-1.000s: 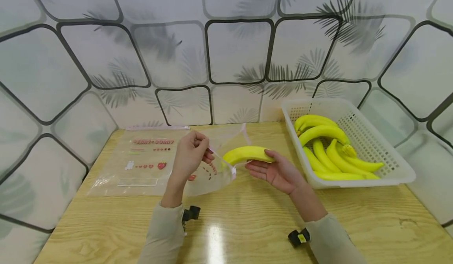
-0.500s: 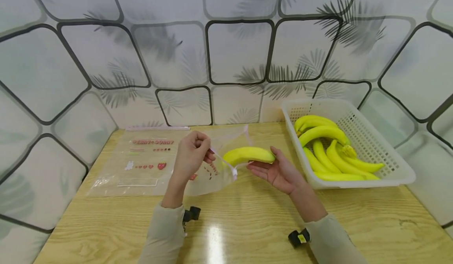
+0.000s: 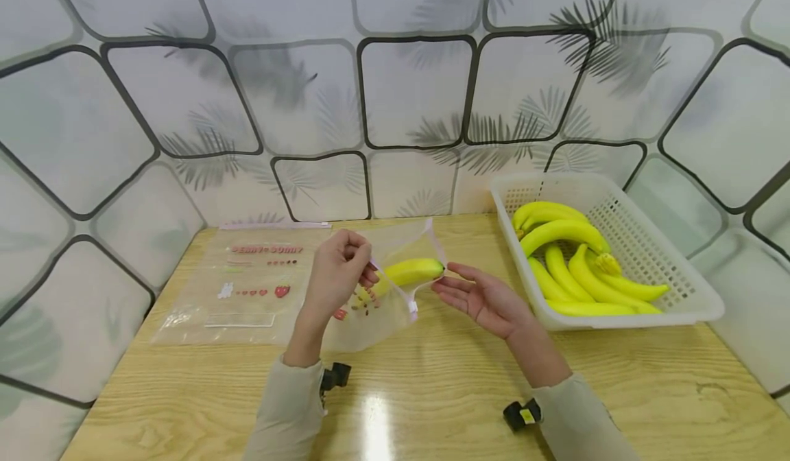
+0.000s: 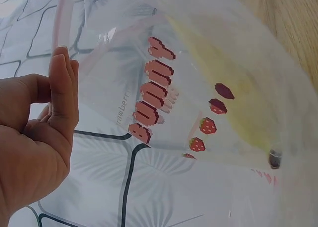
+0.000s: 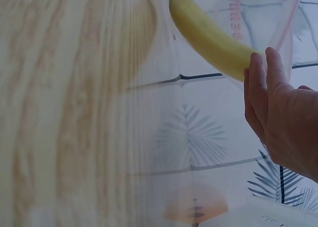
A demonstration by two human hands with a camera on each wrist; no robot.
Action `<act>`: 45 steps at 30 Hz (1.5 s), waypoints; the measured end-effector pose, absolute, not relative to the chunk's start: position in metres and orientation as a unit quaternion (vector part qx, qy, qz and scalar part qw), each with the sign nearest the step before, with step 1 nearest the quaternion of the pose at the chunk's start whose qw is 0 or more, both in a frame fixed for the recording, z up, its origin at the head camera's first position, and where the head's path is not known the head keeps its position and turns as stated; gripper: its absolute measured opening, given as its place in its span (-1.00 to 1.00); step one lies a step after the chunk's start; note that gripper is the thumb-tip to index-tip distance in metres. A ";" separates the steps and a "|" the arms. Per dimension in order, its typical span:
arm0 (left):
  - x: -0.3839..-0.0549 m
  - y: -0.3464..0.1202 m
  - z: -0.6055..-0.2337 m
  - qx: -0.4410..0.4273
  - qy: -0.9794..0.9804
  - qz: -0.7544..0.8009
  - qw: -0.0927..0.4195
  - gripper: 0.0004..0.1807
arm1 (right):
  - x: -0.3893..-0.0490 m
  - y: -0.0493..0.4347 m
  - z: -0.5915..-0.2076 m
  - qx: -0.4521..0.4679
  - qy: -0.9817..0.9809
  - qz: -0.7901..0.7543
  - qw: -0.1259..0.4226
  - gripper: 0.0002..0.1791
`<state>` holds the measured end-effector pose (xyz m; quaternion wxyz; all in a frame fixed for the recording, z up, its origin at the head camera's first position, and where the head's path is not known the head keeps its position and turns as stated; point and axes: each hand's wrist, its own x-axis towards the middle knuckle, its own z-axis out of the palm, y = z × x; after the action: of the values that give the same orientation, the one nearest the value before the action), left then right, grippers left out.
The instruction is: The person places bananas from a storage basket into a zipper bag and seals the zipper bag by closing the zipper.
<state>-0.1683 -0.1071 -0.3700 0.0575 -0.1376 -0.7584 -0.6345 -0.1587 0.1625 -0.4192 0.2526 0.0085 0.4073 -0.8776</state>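
My left hand (image 3: 336, 269) pinches the pink zip edge of a clear zip bag (image 3: 376, 327), printed with red lettering and strawberries. Inside the bag lies a yellow banana (image 3: 410, 271), its tip at the spread mouth. In the left wrist view the banana (image 4: 228, 88) shows hazily through the plastic, dark end low. My right hand (image 3: 484, 296) is at the mouth, fingers extended by the banana's tip. From the right wrist, its fingertips (image 5: 256, 63) appear against the banana's end; whether they press on it is hard to tell.
A second printed zip bag (image 3: 247, 303) lies flat on the wooden table (image 3: 444, 406) at left. At right, a white perforated basket (image 3: 642, 224) holds several bananas (image 3: 564, 234). A patterned wall covering (image 3: 416, 90) rises behind the table.
The banana has slid left, deeper into the bag. My right hand has loosened from its end, and the fingers have straightened. My left hand stays on the bag's edge.
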 end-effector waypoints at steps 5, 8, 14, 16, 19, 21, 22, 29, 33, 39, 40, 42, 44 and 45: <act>-0.167 -0.102 -0.370 -0.176 -0.765 -0.613 0.086 -0.86 | -0.157 0.163 -0.416 -0.008 0.429 -0.870 0.242 -0.38; -0.166 -0.100 -0.371 -0.200 -0.769 -0.597 0.111 -0.87 | -0.156 0.164 -0.414 -0.017 0.451 -0.862 0.232 -0.38; -0.165 -0.096 -0.369 -0.225 -0.767 -0.581 0.154 -0.89 | -0.154 0.167 -0.405 -0.038 0.502 -0.840 0.201 -0.37; -0.165 -0.094 -0.369 -0.231 -0.768 -0.574 0.164 -0.90 | -0.153 0.169 -0.403 -0.041 0.508 -0.838 0.196 -0.38; -0.166 -0.093 -0.370 -0.240 -0.770 -0.566 0.170 -0.91 | -0.153 0.170 -0.401 -0.040 0.511 -0.836 0.194 -0.38; -0.167 -0.092 -0.371 -0.245 -0.772 -0.561 0.172 -0.91 | -0.153 0.171 -0.402 -0.037 0.513 -0.835 0.195 -0.39; -0.167 -0.091 -0.372 -0.246 -0.772 -0.560 0.172 -0.91 | -0.153 0.171 -0.402 -0.034 0.514 -0.835 0.195 -0.39; -0.167 -0.090 -0.374 -0.240 -0.776 -0.554 0.181 -0.91 | -0.157 0.172 -0.409 -0.011 0.523 -0.830 0.193 -0.40; -0.167 -0.089 -0.375 -0.214 -0.773 -0.566 0.189 -0.90 | -0.158 0.173 -0.412 -0.016 0.576 -0.798 0.179 -0.41; -0.166 -0.088 -0.376 -0.179 -0.769 -0.582 0.195 -0.89 | -0.155 0.178 -0.413 -0.068 0.739 -0.657 0.133 -0.41; -0.165 -0.088 -0.376 -0.177 -0.769 -0.582 0.197 -0.89 | -0.154 0.179 -0.410 -0.080 0.761 -0.631 0.128 -0.41; -0.164 -0.087 -0.375 -0.174 -0.769 -0.583 0.197 -0.89 | -0.150 0.184 -0.401 -0.102 0.802 -0.578 0.111 -0.43; -0.164 -0.087 -0.374 -0.175 -0.769 -0.582 0.197 -0.89 | -0.147 0.192 -0.389 -0.120 0.837 -0.528 0.079 -0.46; -0.163 -0.087 -0.374 -0.176 -0.769 -0.582 0.197 -0.89 | -0.145 0.198 -0.383 -0.120 0.854 -0.503 0.058 -0.48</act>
<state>-0.1632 -0.0865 -0.3736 0.1972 -0.1762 -0.7688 -0.5823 -0.1450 0.1979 -0.3835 0.0583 -0.1204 0.8540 -0.5027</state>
